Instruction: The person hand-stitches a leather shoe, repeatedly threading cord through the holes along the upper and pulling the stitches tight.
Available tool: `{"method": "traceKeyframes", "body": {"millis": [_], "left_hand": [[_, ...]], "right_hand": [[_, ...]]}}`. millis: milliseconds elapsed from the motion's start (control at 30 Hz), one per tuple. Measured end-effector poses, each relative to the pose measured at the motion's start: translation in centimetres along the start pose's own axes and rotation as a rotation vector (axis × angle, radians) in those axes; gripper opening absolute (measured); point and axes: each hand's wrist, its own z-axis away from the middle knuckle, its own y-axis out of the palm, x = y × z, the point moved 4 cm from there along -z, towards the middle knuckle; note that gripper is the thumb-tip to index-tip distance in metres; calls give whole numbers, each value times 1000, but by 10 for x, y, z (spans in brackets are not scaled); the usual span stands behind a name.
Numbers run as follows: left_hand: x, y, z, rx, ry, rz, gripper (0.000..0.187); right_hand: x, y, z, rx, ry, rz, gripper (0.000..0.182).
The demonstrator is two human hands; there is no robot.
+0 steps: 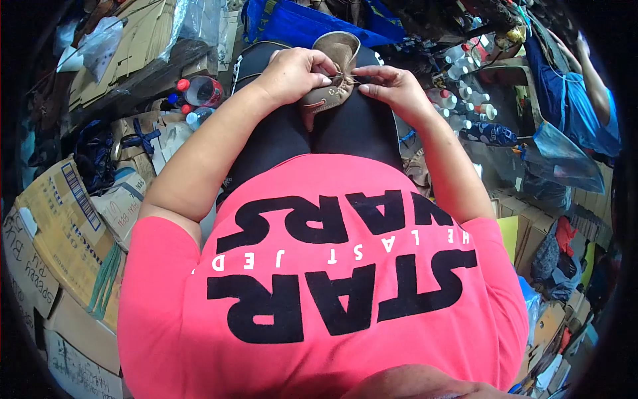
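Note:
A brown shoe upper (323, 98) rests on my lap between my dark-clothed thighs, its rounded heel end pointing away from me. My left hand (292, 74) is at its left side, thumb and fingers pinched on a thin thread at the gathered middle. On the other side my right hand (393, 90) pinches the thread, which runs from the upper to its fingertips. A small stitched pattern shows on the near part of the upper. The exact path of the thread through the leather is too small to make out.
Marked cardboard boxes (63, 206) are piled on the left, near plastic bottles (203, 92) with red caps. More bottles (458, 100) lie at right. A blue bag (312, 25) lies beyond my knees. Another person's arm (595, 83) shows at far right.

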Motion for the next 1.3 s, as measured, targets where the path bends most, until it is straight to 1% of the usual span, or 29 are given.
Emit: {"method": "traceKeyframes", "body": {"millis": [167,200,233,267,300,333,400,433,500,533,633,667,733,767,833,867,933,1000,1067,1100,1133,1167,1200,1267,1300], "left_hand": [[-9,3,-7,-3,-31,-138,17],[-10,4,-10,9,-23,-173,16],[-4,6,-16,11,-21,-174,16],[5,11,-24,47,6,-108,15],[2,13,-27,84,34,-42,14],[1,12,-28,86,39,-47,14],[-8,11,-28,170,85,-33,12],[-15,9,-27,169,87,-38,12],[-27,5,-23,122,146,-283,10],[-28,4,-20,121,147,-285,10],[-19,-12,-14,29,229,-441,11],[-3,-15,-13,82,101,-191,11],[-12,-13,-4,51,195,-320,10],[-16,-12,-1,52,192,-318,10],[-21,-9,-2,102,126,-337,11],[-24,-7,-2,104,129,-335,11],[-26,-3,-3,120,116,-300,15],[-27,-2,-5,115,139,-350,17],[-29,1,-7,142,218,-389,15],[-29,2,-7,151,223,-391,15],[-30,4,-8,165,272,-423,14],[-32,6,-9,178,324,-456,14],[-33,7,-10,184,337,-460,14],[-31,7,-11,197,314,-464,13],[-34,4,-10,197,329,-497,13]], "right_hand": [[5,0,-6,11,19,-34,25],[5,-1,-8,12,34,16,22],[6,-2,-10,10,47,65,19],[7,-2,-11,6,46,64,19],[10,-1,-13,7,39,118,16],[12,-1,-14,8,30,172,13],[12,-2,-17,33,8,164,12],[12,-2,-19,65,-11,158,11],[8,-2,-19,92,-33,134,11],[6,-2,-19,119,-53,112,12],[3,-16,-11,85,-48,75,12],[2,-24,-5,67,34,5,13],[-8,-22,-1,45,39,-88,17],[-13,-21,2,47,42,-88,17],[-12,-25,8,-102,-196,266,21],[-17,-25,12,-128,-209,279,20],[-15,-26,25,-133,-85,287,17],[-9,-27,43,-113,-92,246,16],[1,-33,46,-99,-97,201,15],[14,-41,45,-137,-201,261,15],[26,-48,43,-181,-305,323,15],[32,-56,36,-280,-320,419,18],[29,-66,24,-350,-290,556,17],[11,-80,2,-450,-230,886,17],[21,-78,1,-452,-243,889,17]]}}
